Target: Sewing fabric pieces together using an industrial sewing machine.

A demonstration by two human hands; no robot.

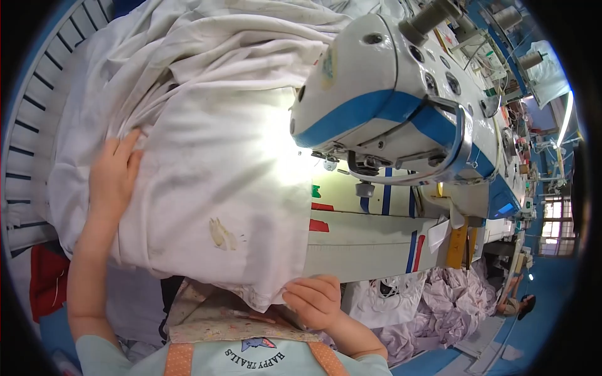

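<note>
White cloth (213, 156), stained, creased, draped over sewing table.

Head-worn fisheye, close, steeply downward over sewing table (364, 241) and lap.

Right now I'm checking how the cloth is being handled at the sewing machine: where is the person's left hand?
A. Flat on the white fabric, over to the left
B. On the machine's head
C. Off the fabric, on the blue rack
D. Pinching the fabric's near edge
A: the left hand lies open and flat on the white fabric, while the right hand pinches its near edge.
</note>
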